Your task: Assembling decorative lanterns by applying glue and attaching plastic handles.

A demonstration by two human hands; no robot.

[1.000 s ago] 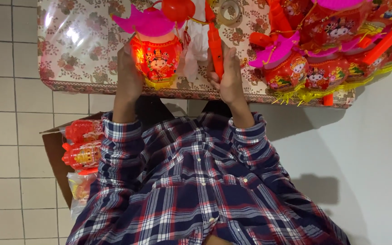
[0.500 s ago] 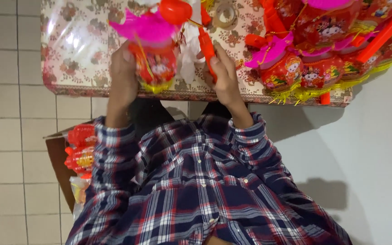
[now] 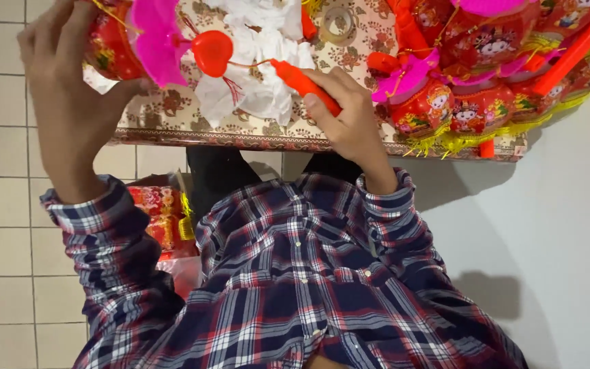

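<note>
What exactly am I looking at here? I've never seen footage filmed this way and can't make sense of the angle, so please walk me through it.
There is no machine: a person wears a camera on the head, and it looks down over their plaid shirt at their own two bare hands. That is why you see the chest below and the table beyond it.

The left hand grips a red lantern with a bright pink top, lifted near the camera. The right hand holds a red plastic stick; a thin cord runs from it to a small red heart-shaped piece.

The table wears a floral cloth. On it lie crumpled white wrapping and, to the right, a pile of similar red lanterns with yellow fringes. Beside the person's leg, on the tiled floor, sits a box with more lanterns.
</note>
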